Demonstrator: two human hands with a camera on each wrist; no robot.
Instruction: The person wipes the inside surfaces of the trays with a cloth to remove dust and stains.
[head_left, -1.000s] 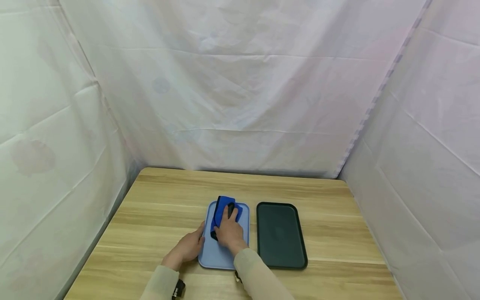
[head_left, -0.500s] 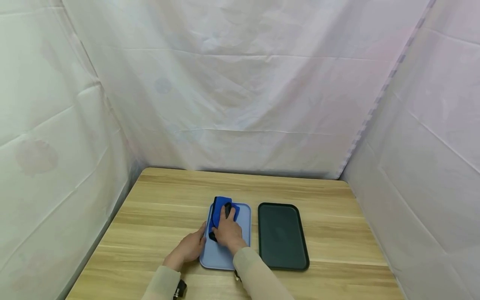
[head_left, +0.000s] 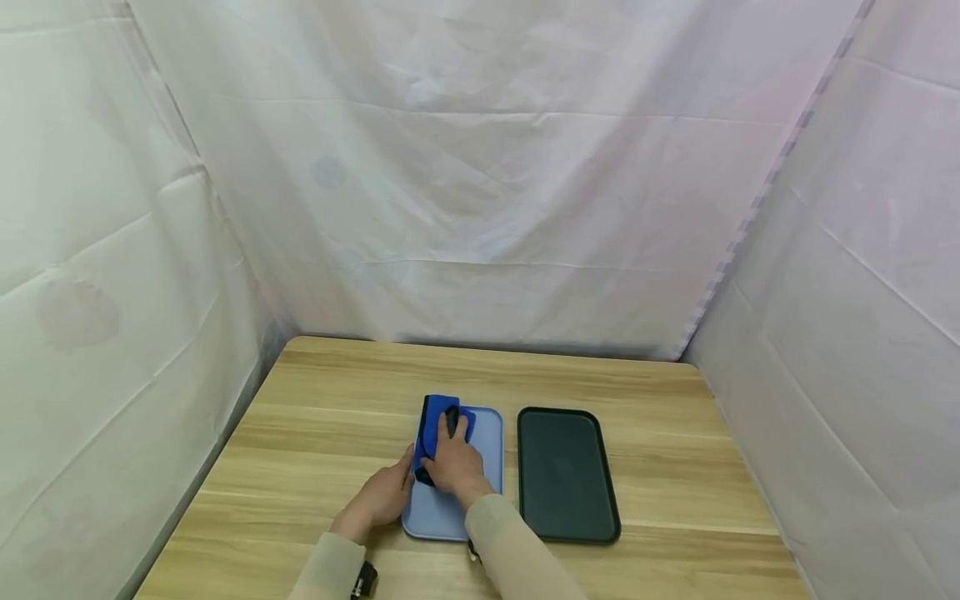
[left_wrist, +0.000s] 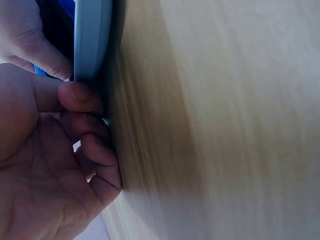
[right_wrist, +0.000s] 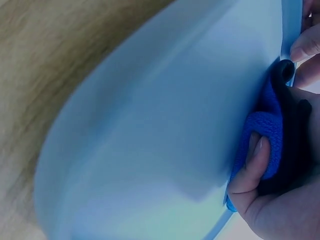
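Note:
A folded blue cloth (head_left: 430,432) with black edging lies against the left part of a light blue tray (head_left: 491,450). My right hand (head_left: 456,463) grips the cloth from above; in the right wrist view the thumb (right_wrist: 255,167) curls over its fuzzy fold. At the tray's left side my left hand (head_left: 384,493) holds the rim. In the left wrist view its curled fingers (left_wrist: 97,150) meet the tray's edge (left_wrist: 91,40) close to the tabletop. Part of the cloth is hidden under the right hand.
A dark green tray (head_left: 567,475) lies right of the light blue one, a narrow gap between them. Both trays rest on a wood-grain table (head_left: 315,417). White cloth curtains (head_left: 480,183) hang behind and on both sides.
My right hand has slid the blue cloth slightly left across the tray, towards its left rim. The left hand keeps its place at the tray's edge.

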